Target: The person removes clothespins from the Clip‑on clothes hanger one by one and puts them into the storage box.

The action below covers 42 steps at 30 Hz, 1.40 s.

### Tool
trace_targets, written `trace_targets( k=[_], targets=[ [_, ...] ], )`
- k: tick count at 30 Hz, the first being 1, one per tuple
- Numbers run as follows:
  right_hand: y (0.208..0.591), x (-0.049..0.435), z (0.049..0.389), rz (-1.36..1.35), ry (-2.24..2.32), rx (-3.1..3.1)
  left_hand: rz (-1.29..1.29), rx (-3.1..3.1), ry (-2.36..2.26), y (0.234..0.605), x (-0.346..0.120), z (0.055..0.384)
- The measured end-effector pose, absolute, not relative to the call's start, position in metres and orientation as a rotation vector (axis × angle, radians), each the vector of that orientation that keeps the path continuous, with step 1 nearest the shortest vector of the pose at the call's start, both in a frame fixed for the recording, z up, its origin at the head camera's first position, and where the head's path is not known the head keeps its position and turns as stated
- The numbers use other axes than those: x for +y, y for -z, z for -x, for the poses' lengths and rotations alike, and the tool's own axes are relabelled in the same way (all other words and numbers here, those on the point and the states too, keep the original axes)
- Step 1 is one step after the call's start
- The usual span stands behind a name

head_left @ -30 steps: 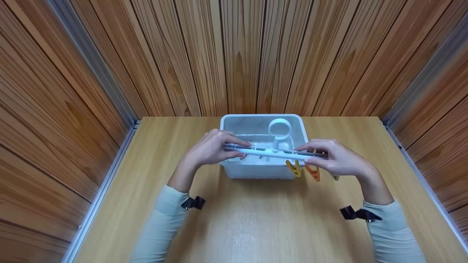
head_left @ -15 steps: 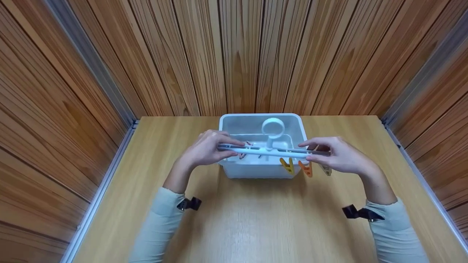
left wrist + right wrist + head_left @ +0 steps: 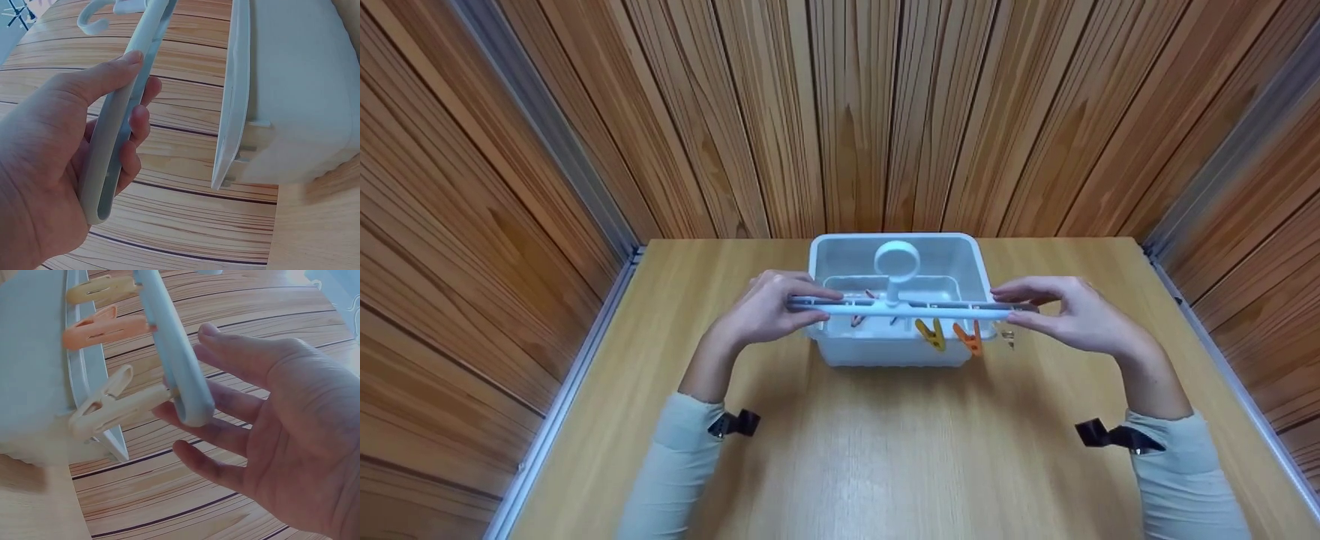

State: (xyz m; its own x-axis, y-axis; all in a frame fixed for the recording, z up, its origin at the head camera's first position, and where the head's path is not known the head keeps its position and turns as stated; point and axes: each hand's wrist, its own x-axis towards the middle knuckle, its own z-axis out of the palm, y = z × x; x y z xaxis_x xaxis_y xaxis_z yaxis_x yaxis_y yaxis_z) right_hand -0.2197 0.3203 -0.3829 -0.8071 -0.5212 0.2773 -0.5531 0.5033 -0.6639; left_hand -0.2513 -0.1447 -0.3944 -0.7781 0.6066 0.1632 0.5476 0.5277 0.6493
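A pale blue clip hanger (image 3: 855,307) spans both hands, close over the front of a white plastic tub (image 3: 885,352). My left hand (image 3: 769,306) grips its left end, thumb on top and fingers curled beneath in the left wrist view. Around the right end lies my right hand (image 3: 1072,315); in the right wrist view its fingers are spread behind the bar and the thumb stands apart from it. A round hook (image 3: 897,245) rises from the middle. Yellow (image 3: 931,335), orange (image 3: 969,341) and beige (image 3: 115,410) clothespins hang from the right half.
Several small pinkish and dark items (image 3: 858,319) lie inside the tub, partly hidden by the hanger. The tub stands at the back of the wooden table (image 3: 855,450). Wood-panelled walls (image 3: 855,112) enclose the back and sides.
The hanger has shifted left and come level, its clothespins moving along. My left hand has moved left with it. My right hand has slid outward to the bar's end, its hold loosened.
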Motion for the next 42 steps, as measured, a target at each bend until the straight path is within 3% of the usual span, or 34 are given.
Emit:
trace_targets(
  k=[27, 42],
  targets=[
    [0.41, 0.328, 0.222, -0.772, -1.604, -2.219, -0.886, 2.621, -1.461, 0.41, -0.172, 0.249],
    [0.432, 0.322, 0.226, -0.742, -2.143, -2.031, -0.844, 2.576, -1.618, 0.413, -0.183, 0.248]
  ],
)
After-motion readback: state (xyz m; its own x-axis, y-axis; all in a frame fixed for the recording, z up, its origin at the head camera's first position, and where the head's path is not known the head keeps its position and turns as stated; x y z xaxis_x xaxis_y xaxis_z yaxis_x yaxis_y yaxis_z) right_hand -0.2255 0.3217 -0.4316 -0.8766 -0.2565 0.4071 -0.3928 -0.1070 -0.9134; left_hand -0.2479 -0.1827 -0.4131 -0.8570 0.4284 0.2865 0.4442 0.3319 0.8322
